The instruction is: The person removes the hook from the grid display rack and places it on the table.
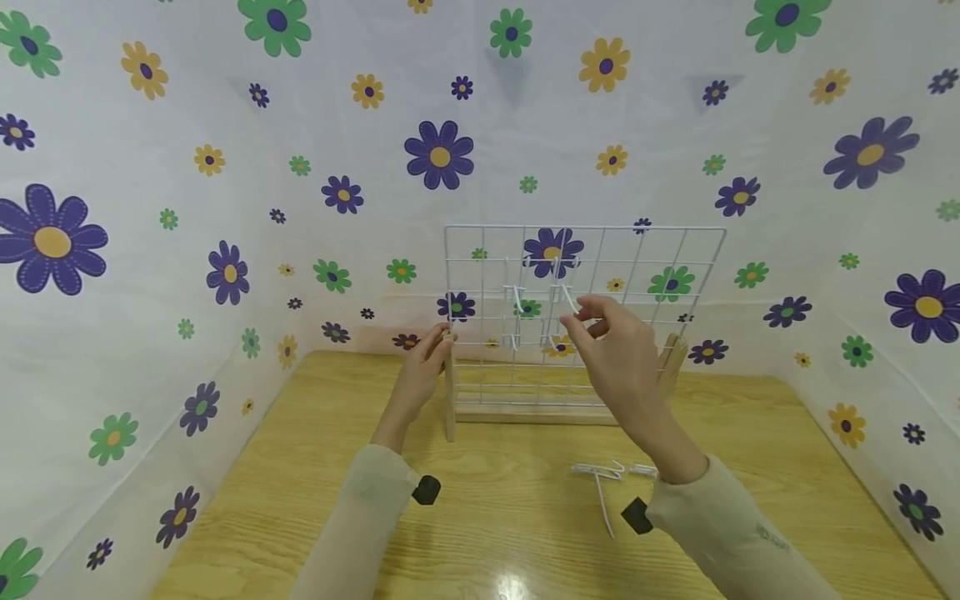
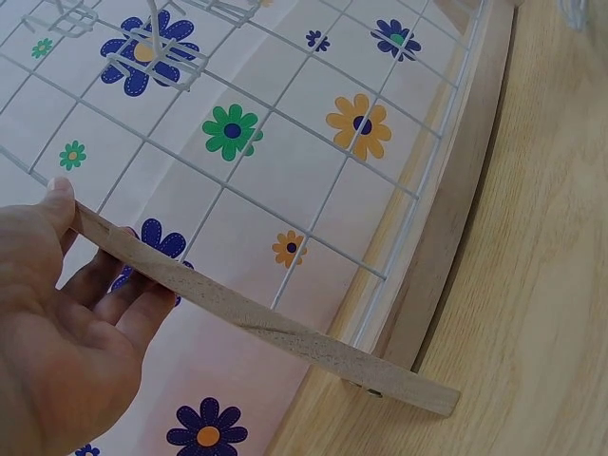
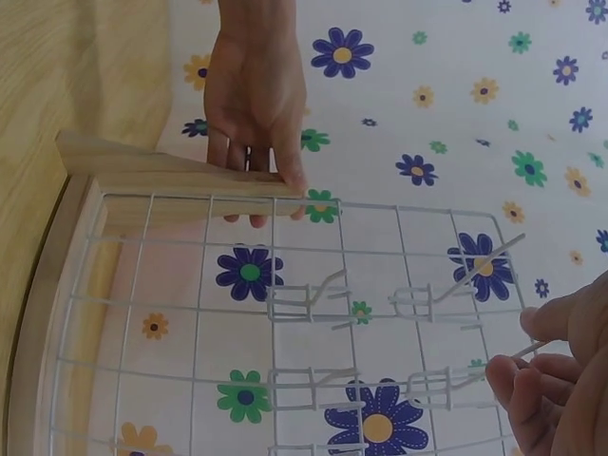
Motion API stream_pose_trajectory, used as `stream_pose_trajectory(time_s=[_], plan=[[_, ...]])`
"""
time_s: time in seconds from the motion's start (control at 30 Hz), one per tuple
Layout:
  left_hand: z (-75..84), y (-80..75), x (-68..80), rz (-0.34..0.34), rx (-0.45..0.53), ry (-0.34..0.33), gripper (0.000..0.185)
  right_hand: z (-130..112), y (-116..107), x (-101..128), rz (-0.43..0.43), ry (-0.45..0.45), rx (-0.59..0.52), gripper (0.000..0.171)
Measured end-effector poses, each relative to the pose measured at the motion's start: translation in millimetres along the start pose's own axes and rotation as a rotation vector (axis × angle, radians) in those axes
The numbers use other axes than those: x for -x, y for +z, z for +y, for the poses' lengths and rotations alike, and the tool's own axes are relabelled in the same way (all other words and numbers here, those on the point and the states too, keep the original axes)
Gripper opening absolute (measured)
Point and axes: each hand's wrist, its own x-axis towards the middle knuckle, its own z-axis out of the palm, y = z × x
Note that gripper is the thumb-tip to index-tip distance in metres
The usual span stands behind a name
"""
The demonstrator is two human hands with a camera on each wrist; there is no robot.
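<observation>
A white wire grid panel (image 1: 585, 260) stands upright in a wooden stand (image 1: 525, 414). Several white wire hooks hang on it, such as one left of centre (image 1: 517, 296) and another in the right wrist view (image 3: 309, 302). My left hand (image 1: 420, 371) holds the stand's left wooden upright (image 2: 275, 318), thumb on one side and fingers on the other. With thumb and fingertips, my right hand (image 1: 618, 358) pinches the prong of an upper hook (image 3: 437, 385), whose back lies against the grid wires.
On the wooden table (image 1: 315, 508), loose white hooks (image 1: 600, 473) lie in front of the stand's right half, partly behind the right sleeve (image 1: 720, 517). A flowered cloth (image 1: 390, 50) hangs behind and along both sides. Black cubes (image 1: 426, 490) sit at the wrists.
</observation>
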Motion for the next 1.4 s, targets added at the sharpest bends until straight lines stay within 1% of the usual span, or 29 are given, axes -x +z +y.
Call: stream_pose_trajectory(time_s=[0.27,0.5,0.73,1.03,1.3,1.4], plan=[[-0.4,0.1,0.0,-0.001,0.002,0.003,0.048,2,5,-3,0.044,-0.026,-0.016,0.019],[0.0,0.4,1.0,0.001,0.003,0.0,0.047,1,6,-8,0.078,-0.081,-0.015,0.012],[0.0,0.5,0.5,-0.001,0.003,0.004,0.049,1,5,-14,0.11,-0.122,-0.008,0.011],[0.2,1.2,-0.1,0.0,0.001,0.022,0.05,3,1,-21,0.143,-0.125,-0.024,0.011],[0.4,1.1,-0.6,0.001,-0.005,0.009,0.05,4,0,-25,0.175,-0.154,-0.068,0.009],[0.4,0.7,-2.1,-0.004,0.0,-0.013,0.05,5,0,-26,0.186,-0.158,-0.085,0.008]])
